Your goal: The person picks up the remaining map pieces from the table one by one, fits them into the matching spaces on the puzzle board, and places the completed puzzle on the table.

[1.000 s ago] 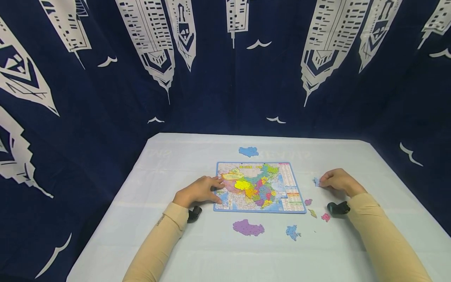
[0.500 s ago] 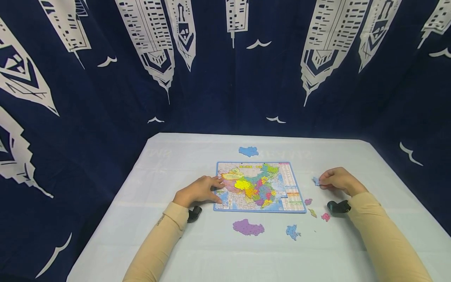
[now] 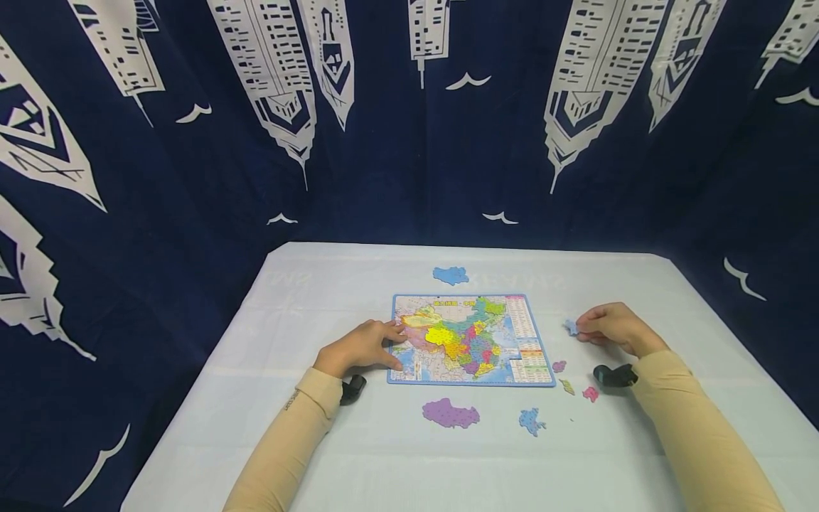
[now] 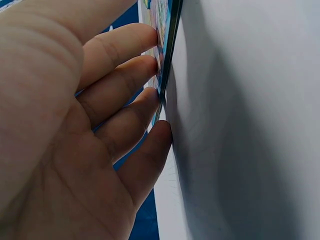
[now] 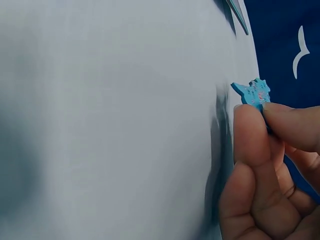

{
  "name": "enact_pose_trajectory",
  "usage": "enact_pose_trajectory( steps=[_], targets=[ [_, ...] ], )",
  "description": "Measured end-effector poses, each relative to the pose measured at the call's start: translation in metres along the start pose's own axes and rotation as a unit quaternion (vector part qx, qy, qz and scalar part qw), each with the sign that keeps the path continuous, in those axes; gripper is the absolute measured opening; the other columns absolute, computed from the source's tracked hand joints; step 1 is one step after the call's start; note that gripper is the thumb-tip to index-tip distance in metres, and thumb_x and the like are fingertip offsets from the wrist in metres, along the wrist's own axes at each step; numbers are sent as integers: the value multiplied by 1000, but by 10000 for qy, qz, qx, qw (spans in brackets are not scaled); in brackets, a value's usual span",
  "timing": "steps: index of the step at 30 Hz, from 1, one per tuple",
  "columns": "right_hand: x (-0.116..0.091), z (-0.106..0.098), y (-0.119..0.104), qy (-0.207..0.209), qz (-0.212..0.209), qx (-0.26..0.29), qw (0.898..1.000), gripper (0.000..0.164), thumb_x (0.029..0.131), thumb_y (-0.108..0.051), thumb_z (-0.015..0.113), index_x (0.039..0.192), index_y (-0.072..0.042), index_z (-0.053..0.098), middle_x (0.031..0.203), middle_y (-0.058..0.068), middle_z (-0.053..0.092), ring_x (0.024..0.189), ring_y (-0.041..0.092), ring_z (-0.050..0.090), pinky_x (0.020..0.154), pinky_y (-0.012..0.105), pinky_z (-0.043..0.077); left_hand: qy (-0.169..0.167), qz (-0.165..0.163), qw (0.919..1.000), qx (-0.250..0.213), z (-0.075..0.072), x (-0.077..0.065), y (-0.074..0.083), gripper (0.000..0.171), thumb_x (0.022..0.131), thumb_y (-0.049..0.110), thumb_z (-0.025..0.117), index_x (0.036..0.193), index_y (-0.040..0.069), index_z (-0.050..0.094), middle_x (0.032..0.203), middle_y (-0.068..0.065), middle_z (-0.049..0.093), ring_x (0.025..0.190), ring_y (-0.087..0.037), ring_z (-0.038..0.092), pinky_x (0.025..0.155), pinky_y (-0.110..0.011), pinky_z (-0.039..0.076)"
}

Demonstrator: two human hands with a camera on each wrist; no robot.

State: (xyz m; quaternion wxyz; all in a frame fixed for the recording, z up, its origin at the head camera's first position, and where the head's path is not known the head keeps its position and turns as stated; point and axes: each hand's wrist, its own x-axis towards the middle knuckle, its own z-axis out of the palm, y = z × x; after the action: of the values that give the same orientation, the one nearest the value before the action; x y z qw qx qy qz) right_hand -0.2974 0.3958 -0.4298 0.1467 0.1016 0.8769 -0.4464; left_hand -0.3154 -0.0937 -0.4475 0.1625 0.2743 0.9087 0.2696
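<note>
Where the right hand is: to the right of the board, well apart from it, over the table.
Right hand's grip: thumb and forefinger are closed on a small blue piece; the other fingers curl in beneath.
Held piece: jagged, tilted, with its printed face partly visible; it looks to be off the table, its left side jutting free of the fingertips.
Left hand: at the board's left edge, fingers extended and slightly bent, thumb spread towards the near left corner; it rests on the board and grips nothing. From the left wrist, several fingertips touch the edge.
Board: flat at the middle of the table, blue-rimmed, bearing a map in yellow, orange, pink, green, blue and purple, with columns of print down its right side. Whether each region is printed or inset cannot be told.
Far side: one far blue piece lies flat beyond the board.
Near side: a big purple piece lies to the left, a near blue piece to the right.
Right of the board: a small purple piece just beside the near right corner, then a green piece and a pink piece, each apart from the others.
Sleeves: tan on both arms, a black device at each wrist.
Backdrop: navy cloth with white buildings and birds.
</note>
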Motion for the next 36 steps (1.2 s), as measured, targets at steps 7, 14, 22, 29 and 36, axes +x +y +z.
enact_pose_trajectory(
  steps=[7, 14, 22, 29, 36],
  targets=[
    [-1, 2, -4, -77, -104, 35, 9999, 30, 97, -7, 60, 120, 13, 59, 89, -2, 71, 78, 6, 69, 71, 24, 59, 21, 47, 10000, 43, 1, 1, -2, 63, 76, 28, 87, 132, 9, 66, 154, 1, 46, 152, -22, 31, 126, -47, 23],
    [-2, 3, -5, 21, -301, -9, 9995, 30, 98, -6, 58, 120, 15, 60, 93, 0, 71, 81, 6, 68, 73, 23, 59, 34, 67, 10000, 62, 1, 0, -2, 62, 76, 29, 87, 131, 10, 66, 154, 1, 46, 151, -23, 32, 126, -47, 23],
    [-5, 6, -11, 107, -384, -29, 9992, 33, 100, -11, 58, 122, 14, 59, 94, 0, 71, 82, 6, 68, 73, 22, 58, 18, 53, 10000, 68, 1, -1, -1, 62, 76, 29, 87, 132, 10, 66, 154, 1, 46, 152, -23, 31, 127, -47, 22],
    [-8, 10, -15, 108, -558, -69, 9984, 34, 101, -10, 56, 122, 16, 58, 101, 6, 70, 83, 4, 66, 74, 21, 58, 44, 102, 9999, 95, 1, -1, -1, 62, 76, 28, 87, 131, 10, 66, 154, 0, 46, 152, -24, 31, 126, -49, 22],
    [-10, 13, -19, 106, -675, -88, 9976, 34, 101, -13, 55, 120, 16, 58, 105, 12, 69, 83, 5, 64, 74, 21, 58, 61, 108, 9999, 101, 2, 0, -2, 62, 76, 29, 87, 131, 10, 66, 154, -1, 46, 152, -24, 31, 126, -49, 22]
  ],
)
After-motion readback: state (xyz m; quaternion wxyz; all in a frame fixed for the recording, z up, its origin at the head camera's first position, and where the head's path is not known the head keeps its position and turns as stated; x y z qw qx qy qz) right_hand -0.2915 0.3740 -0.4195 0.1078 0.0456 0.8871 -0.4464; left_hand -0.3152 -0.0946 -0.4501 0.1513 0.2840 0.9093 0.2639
